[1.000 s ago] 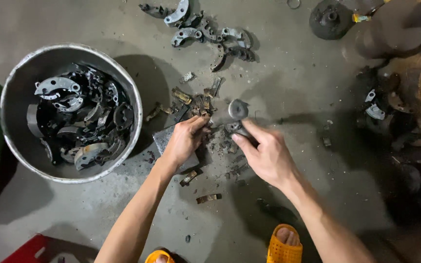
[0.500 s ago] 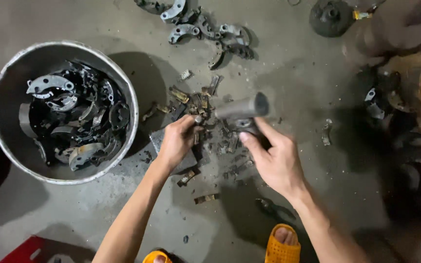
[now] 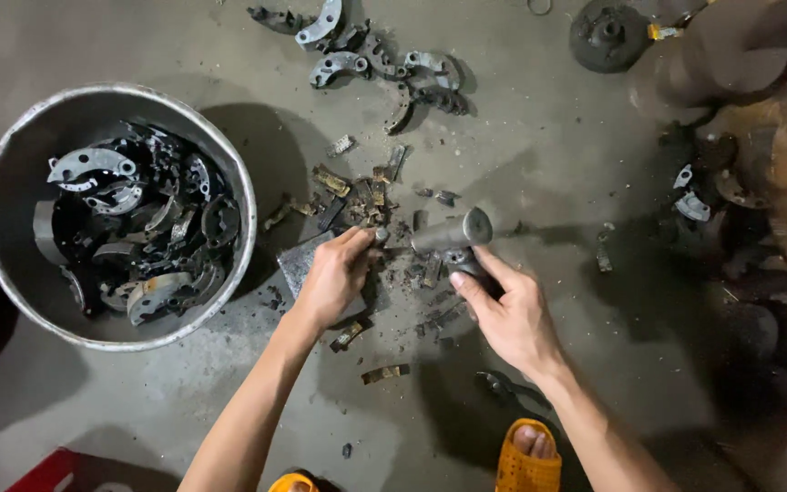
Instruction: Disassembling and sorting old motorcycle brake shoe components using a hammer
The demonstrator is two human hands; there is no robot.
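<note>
- The right hand (image 3: pixel 510 314) is gripping the handle of a hammer (image 3: pixel 453 235), fingers curled round it; the handle is mostly hidden inside the fist.
- The hammer's grey head is lying with its long axis close to level across the picture, rising slightly to the right, its round face pointing right and a little up (the other end is aimed at the left fingertips).
- The left hand (image 3: pixel 334 273) is pinching a small piece of metal (image 3: pixel 380 234) between thumb and fingertips, holding it down at the edge of a flat grey block (image 3: pixel 302 264) that is lying on the floor (image 3: pixel 539 146).
- The hammer head is hovering just beside that pinched piece, above a scatter of broken scraps (image 3: pixel 357 196) and dark crumbs.
- A round metal bucket (image 3: pixel 11 273) is standing well to the left, filled with curved dark brake shoes (image 3: pixel 129 228).
- More curved shoes (image 3: pixel 375 68) are lying in a loose cluster at the top of the view, well apart from the hands.
- An orange sandal (image 3: pixel 526 469) is showing at the lower edge, below the right wrist.
</note>
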